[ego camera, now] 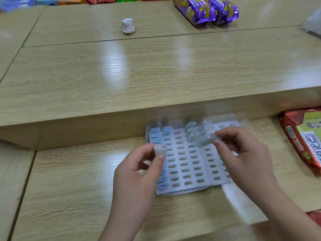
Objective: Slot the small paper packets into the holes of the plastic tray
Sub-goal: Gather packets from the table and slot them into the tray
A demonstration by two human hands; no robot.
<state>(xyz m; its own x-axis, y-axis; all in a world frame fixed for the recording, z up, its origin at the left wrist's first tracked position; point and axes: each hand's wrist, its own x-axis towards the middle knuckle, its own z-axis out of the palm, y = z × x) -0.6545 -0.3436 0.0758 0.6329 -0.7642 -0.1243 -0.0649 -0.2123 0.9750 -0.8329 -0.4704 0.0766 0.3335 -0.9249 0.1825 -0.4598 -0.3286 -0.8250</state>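
Small paper packets (157, 135) are seen standing in the top rows of the plastic tray (184, 189), lower centre. One loose packet (159, 150) is pinched in the left hand (139, 173), a second packet (214, 136) in the right hand (246, 153). Crumpling or missed holes could be caused by crooked insertion.

Seemingly a shop: wood-grain counters (156, 75) carry purple snack packs (205, 9) and a red snack pack (302, 141).

Bare left grip (137, 173), bare right grip (243, 153), bare forearms (125, 216).
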